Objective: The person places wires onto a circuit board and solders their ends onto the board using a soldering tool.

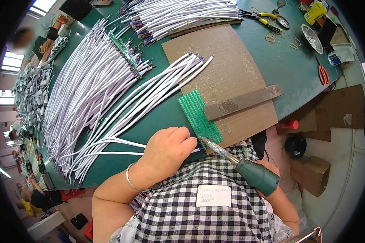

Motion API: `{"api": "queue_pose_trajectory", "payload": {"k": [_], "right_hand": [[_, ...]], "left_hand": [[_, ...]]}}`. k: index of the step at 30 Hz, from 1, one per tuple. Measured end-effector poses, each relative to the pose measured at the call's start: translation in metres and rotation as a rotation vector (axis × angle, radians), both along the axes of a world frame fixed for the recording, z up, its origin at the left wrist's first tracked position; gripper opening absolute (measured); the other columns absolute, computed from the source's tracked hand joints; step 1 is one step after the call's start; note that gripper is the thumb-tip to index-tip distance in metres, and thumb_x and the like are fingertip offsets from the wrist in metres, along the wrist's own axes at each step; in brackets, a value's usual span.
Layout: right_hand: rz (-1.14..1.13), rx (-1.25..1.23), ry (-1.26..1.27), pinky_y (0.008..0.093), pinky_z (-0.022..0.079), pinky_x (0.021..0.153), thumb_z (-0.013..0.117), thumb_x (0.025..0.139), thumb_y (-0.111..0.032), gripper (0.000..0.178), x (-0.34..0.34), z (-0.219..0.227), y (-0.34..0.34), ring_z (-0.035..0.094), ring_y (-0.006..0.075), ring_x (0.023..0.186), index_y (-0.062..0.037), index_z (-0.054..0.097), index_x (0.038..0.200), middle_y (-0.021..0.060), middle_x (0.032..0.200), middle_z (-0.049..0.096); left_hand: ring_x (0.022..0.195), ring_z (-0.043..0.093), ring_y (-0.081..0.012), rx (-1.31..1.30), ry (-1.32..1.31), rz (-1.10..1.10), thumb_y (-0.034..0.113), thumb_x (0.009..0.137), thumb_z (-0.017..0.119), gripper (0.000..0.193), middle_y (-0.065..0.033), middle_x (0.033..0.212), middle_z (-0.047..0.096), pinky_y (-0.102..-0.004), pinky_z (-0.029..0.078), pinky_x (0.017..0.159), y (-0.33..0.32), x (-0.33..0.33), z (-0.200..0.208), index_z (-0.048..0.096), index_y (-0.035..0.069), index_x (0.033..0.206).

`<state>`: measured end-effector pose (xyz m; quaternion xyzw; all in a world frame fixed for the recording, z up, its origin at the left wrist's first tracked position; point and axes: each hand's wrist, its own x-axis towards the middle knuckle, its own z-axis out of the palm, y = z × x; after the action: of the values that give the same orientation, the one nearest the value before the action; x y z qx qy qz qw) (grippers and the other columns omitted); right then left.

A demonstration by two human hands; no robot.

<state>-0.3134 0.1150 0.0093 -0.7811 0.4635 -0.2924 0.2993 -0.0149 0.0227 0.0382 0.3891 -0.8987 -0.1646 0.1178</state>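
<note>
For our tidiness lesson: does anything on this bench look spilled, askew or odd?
Yes: pale specks litter the brown board, like spilled debris, and tan rubber bands lie scattered near the pliers instead of gathered.

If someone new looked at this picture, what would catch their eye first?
Probably the fan of white cables spread across the left of the green table. Next, the green soldering iron in the right hand, its tip at the near edge of the green circuit board, where the left hand holds cable ends.
</note>
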Motion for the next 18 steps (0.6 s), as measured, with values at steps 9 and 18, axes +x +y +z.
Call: {"api": "queue_pose_trajectory", "payload": {"k": [9, 18], "right_hand": [[-0.185, 0.231, -0.292, 0.034, 0.054, 0.071, 0.073, 0.073, -0.016, 0.036, 0.005, -0.001, 0.01, 0.067, 0.0262, 0.08, -0.0002, 0.061, 0.103, 0.0115, 0.091, 0.067], [-0.321, 0.475, -0.285, 0.0278, 0.052, 0.07, 0.064, 0.078, -0.009, 0.028, 0.0, -0.007, 0.014, 0.065, 0.015, 0.073, 0.0045, 0.057, 0.102, 0.0092, 0.08, 0.065]], "left_hand": [[0.066, 0.057, -0.022, 0.004, -0.002, 0.0, 0.007, 0.07, 0.065, 0.012, -0.0043, 0.075, 0.054, -0.0337, 0.047, 0.057, 0.001, 0.001, -0.001, 0.064, 0.006, 0.082], [0.065, 0.056, -0.0221, 0.002, -0.012, 0.0, 0.01, 0.07, 0.069, 0.013, -0.005, 0.074, 0.056, -0.0339, 0.047, 0.057, -0.003, -0.001, 0.007, 0.064, 0.007, 0.082]]}}
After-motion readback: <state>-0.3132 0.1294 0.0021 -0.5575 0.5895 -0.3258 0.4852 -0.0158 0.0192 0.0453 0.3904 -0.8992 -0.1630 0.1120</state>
